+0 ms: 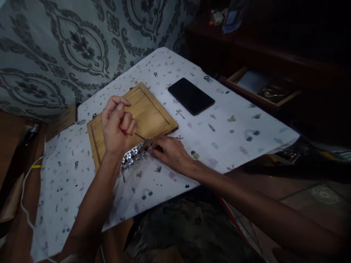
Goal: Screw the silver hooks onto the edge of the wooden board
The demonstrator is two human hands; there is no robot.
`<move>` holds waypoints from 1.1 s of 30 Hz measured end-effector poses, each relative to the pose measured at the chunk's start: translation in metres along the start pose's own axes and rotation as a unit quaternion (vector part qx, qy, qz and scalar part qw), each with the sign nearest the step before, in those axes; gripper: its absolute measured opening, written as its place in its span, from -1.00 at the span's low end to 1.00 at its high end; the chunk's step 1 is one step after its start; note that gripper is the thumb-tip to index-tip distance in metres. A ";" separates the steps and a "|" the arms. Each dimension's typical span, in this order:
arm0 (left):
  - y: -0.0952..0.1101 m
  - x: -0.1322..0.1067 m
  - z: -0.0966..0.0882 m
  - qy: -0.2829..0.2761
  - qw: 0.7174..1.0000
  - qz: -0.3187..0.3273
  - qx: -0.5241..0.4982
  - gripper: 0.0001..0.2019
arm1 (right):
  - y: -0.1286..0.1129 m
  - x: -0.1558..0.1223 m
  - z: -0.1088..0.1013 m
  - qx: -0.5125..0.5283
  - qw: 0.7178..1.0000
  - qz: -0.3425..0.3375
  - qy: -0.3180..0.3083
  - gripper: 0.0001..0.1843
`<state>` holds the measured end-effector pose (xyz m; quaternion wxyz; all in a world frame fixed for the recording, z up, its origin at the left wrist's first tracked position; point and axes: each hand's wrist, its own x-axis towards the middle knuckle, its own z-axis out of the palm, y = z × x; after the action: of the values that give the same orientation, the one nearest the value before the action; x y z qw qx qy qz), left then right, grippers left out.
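A brown wooden panel (145,109) with a raised border lies flat on the table. Along its near edge runs a row of shiny metal pieces (133,156), too small to name for certain. My left hand (117,122) is closed above the panel, around a thin rod (140,137) whose far end reaches the right end of the row. What part of the rod lies inside the fist is hidden. At that same end, my right hand (174,153) pinches one of the small metal pieces (148,143) between thumb and forefinger.
A black phone or tablet (191,95) lies beyond the panel to the right. The table wears a white patterned cloth (233,135). An open drawer (263,89) stands past its far right edge. A white cable (24,204) hangs at the left.
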<state>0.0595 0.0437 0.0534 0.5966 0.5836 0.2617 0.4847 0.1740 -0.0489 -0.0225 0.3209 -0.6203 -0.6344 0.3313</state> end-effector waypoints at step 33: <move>0.001 -0.012 0.011 -0.018 0.999 -0.013 -0.031 -0.80 | 0.000 0.000 0.001 0.005 1.000 -0.003 0.009 -0.93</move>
<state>0.0640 0.0280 0.0535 0.6256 0.5698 0.2431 0.4741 0.1731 -0.0489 -0.0235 0.3306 -0.6196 -0.6317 0.3282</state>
